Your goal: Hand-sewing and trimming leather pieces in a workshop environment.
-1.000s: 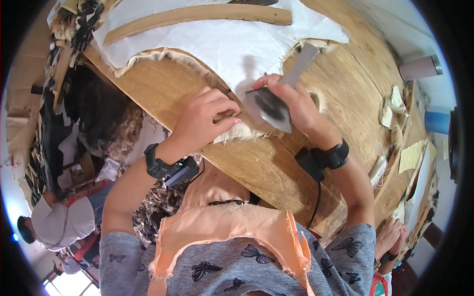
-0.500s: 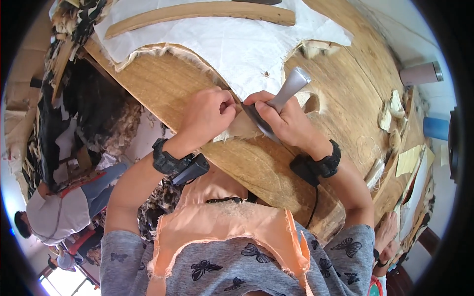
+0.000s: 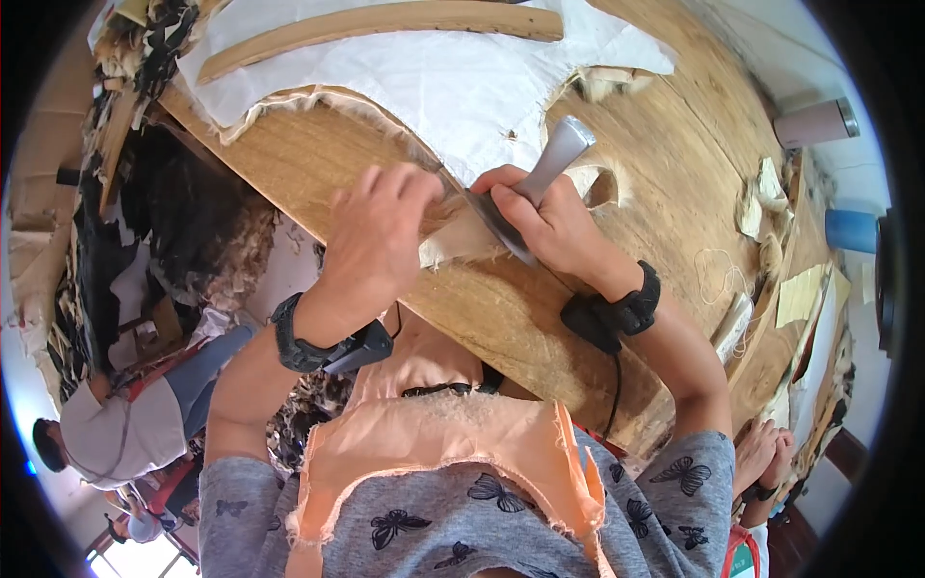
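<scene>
My right hand (image 3: 554, 226) grips a knife (image 3: 561, 152) with a flared silver handle pointing up and away. Its grey blade slants down beside the palm, over a pale scrap of hide (image 3: 461, 239) on the wooden table. My left hand (image 3: 381, 226) is a little left of that scrap, back upward, with its fingers loosely bent and apart; nothing shows in it. Beyond both hands spreads a large fur piece with a white backing (image 3: 453, 91), its narrow point reaching toward the knife. Pale fur shows along its curved edges.
A curved wooden strip (image 3: 385, 31) lies across the white backing. The wooden table (image 3: 674, 183) has its slanted edge at left, above dark fur scraps (image 3: 207, 212). Thread (image 3: 721, 279), a pink cup (image 3: 816, 123) and a blue cup (image 3: 852, 231) are at right. Another person's hands (image 3: 764, 453) are lower right.
My left hand has lifted off the hide scrap and moved left, its fingers loosening from a pinch. My right hand with the knife has shifted slightly left.
</scene>
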Demonstrator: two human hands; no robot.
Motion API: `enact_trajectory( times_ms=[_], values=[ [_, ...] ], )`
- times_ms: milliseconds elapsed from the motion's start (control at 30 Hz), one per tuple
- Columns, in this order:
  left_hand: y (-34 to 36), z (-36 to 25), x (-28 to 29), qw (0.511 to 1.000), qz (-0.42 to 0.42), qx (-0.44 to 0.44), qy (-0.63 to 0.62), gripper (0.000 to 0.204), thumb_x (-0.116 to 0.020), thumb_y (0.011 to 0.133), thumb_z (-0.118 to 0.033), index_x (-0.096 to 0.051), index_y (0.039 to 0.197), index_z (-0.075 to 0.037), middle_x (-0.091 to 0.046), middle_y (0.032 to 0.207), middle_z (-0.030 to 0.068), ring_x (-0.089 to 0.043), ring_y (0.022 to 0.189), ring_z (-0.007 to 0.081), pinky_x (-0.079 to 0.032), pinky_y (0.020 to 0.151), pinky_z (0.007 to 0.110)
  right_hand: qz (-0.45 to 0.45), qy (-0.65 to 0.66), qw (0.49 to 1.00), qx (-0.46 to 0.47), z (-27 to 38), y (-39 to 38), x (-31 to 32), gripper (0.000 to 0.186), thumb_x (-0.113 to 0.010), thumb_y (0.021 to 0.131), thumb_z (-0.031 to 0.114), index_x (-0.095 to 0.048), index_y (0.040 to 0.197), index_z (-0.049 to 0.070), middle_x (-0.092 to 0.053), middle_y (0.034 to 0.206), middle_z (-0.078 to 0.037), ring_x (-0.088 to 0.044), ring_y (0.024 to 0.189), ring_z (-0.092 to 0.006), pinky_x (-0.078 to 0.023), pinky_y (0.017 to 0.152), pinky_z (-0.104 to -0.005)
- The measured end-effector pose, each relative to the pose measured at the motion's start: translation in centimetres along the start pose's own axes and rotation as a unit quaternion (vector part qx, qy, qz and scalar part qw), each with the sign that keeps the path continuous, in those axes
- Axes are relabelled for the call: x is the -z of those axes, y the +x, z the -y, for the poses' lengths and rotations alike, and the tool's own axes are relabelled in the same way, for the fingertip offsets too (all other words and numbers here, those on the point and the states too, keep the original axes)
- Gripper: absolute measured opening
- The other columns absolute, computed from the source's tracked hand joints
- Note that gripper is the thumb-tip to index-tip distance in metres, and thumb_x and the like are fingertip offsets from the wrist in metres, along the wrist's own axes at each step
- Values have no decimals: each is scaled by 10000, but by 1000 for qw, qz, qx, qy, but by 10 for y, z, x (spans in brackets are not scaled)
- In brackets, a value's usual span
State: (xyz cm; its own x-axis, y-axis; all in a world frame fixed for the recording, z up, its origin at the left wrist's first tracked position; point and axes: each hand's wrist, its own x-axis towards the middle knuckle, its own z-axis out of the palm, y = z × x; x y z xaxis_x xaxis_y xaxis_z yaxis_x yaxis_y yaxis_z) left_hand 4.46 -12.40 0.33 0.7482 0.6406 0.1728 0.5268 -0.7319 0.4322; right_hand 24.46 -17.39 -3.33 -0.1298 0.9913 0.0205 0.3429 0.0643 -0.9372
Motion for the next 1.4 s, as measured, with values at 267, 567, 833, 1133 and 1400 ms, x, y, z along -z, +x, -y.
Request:
enact_trajectory(
  times_ms=[267, 567, 833, 1133, 1400],
  values=[
    [5, -10, -15, 957, 115, 251, -89, 234, -647, 785, -249, -628, 761, -17, -604, 701, 113, -583, 600, 258, -441, 548, 360, -7, -15, 999, 40, -1, -4, 0, 239, -474, 884, 184, -631, 919, 7, -617, 708, -175, -605, 656, -318, -470, 621, -372],
    [8, -9, -24, 955, 85, 268, -96, 243, -670, 766, -253, -651, 794, -12, -592, 615, 92, -585, 568, 206, -442, 542, 337, -5, -15, 999, 35, -1, -4, 0, 227, -488, 871, 179, -633, 896, 6, -603, 671, -176, -592, 623, -330, -467, 608, -381],
    [13, -13, -23, 964, 101, 236, -74, 142, -610, 788, -147, -641, 793, -9, -640, 807, 181, -621, 786, 336, -479, 702, 416, -7, -16, 999, 48, -3, -2, 0, 222, -497, 870, 186, -633, 873, 11, -590, 642, -172, -588, 609, -345, -462, 589, -388],
    [0, -13, -45, 973, 62, 155, -156, 92, -579, 799, -103, -587, 839, -20, -612, 829, 176, -597, 783, 362, -459, 672, 436, -43, -51, 991, 113, -16, -3, -8, 199, -496, 869, 175, -638, 881, 37, -599, 642, -152, -586, 566, -322, -467, 546, -387],
    [-16, -43, -25, 958, 89, 88, -258, 59, -546, 795, -39, -529, 833, 2, -539, 743, 120, -539, 661, 252, -412, 603, 354, -25, -103, 990, 97, -12, -8, -9, 225, -470, 908, 152, -619, 1047, 57, -590, 661, -100, -566, 589, -217, -438, 563, -331]
  ],
)
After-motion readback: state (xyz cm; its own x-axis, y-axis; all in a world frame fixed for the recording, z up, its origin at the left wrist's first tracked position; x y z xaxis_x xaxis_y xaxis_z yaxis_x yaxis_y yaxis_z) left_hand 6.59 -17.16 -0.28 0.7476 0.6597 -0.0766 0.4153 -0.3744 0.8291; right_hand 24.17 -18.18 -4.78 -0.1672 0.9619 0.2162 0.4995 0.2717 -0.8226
